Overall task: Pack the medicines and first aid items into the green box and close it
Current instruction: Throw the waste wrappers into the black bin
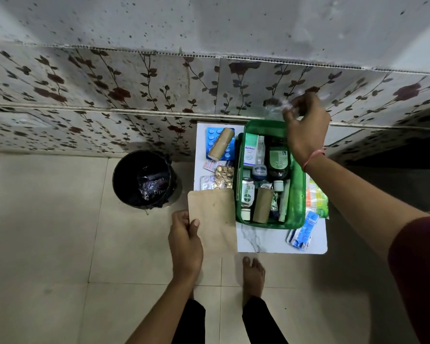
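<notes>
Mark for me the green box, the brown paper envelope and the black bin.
green box [299, 194]: head view, on its right wall.
brown paper envelope [214, 214]: head view, middle of its flat face.
black bin [124, 167]: head view, on its inner left wall.

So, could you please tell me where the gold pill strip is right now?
In the head view, the gold pill strip lies on the white table, left of the green box and just beyond the brown envelope.

I see the green box [296, 194] open from above but packed nearly full with bottles and cartons, and my right hand [305, 130] hangs over its far end. The white table [266, 240] is bare only along its near edge; the brown envelope [212, 214] covers its left corner. The black bin [144, 180] crowds the floor on the left.
</notes>
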